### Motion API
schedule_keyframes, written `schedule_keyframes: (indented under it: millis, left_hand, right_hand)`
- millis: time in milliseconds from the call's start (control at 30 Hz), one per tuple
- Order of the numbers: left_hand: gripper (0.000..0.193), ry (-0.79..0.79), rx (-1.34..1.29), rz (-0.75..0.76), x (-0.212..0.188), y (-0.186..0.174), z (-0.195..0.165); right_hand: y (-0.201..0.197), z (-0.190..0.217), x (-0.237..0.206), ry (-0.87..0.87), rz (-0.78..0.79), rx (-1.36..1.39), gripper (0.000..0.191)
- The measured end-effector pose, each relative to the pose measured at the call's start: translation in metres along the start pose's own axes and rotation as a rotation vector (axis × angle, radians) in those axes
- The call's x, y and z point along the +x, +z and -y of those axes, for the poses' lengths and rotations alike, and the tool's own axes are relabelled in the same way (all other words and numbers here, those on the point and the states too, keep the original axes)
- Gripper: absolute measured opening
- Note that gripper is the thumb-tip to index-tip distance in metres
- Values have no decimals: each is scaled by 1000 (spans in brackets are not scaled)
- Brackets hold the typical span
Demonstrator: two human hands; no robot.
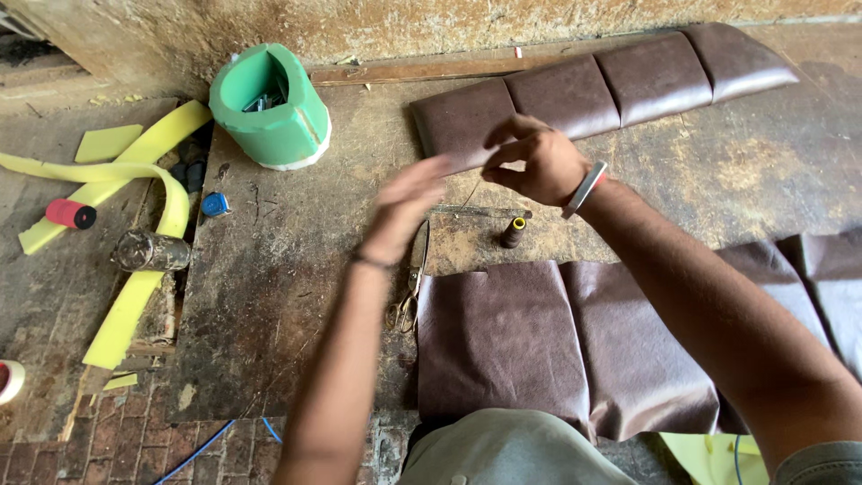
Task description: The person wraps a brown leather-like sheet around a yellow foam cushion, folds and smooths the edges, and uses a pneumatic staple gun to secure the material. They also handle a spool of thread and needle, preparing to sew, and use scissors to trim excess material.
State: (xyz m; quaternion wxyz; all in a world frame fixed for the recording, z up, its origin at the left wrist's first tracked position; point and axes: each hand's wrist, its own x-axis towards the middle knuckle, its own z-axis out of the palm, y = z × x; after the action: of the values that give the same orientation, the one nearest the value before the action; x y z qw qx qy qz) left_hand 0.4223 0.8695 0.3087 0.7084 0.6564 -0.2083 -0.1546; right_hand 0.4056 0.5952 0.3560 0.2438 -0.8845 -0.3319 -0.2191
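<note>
Both hands are raised above the worn, stained wooden counter (296, 296), near its middle. The left hand (406, 208) is blurred; its fingers look stretched out flat and released, with nothing seen in them. The right hand (536, 162) is half clenched, thumb and forefinger pinched together; a thin thread may run down from it, but it is too fine to make out, so what it grasps cannot be told. A pale band (584, 189) sits on the right wrist.

Just below the hands stands a small dark thread spool with a yellow top (513, 232). Left of it lie metal scissors (411, 286), partly hidden behind the left forearm. A flat sheet of brown leatherette (503, 337) covers the near right of the counter, cut off by the right arm and the frame edge. Farther away lies a long padded brown leatherette panel with stitched sections (611, 85), its left end partly hidden by the right hand.

At far left stands a green foam tub (269, 108) holding dark items that cannot be identified; yellow foam strips (135, 296) lie beside it.
</note>
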Motion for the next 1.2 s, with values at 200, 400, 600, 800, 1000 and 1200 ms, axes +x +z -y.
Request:
schedule_keyframes:
  millis: [200,400,600,800,1000,1200]
  left_hand:
    - [23,-23,-147,341,67,96,-4]
    - [24,-127,-153,173,88,94,6]
    - [23,-42,-515,57,103,86,7]
    - [19,-136,-685,-135,108,65,15]
    - [23,-134,-686,-229,103,55,36]
    - [51,-488,57,-309,85,39,29]
  right_hand:
    - [-70,-23,-11,-246,-161,-315,15]
    - [-143,-71,-133,243,-146,-672,4]
    - [-148,-131,-257,622,-104,-922,4]
    - [-115,-174,-344,887,-122,-808,7]
    - [-67,-202,-361,838,-104,-604,7]
    - [-56,-191,-296,771,-89,-492,10]
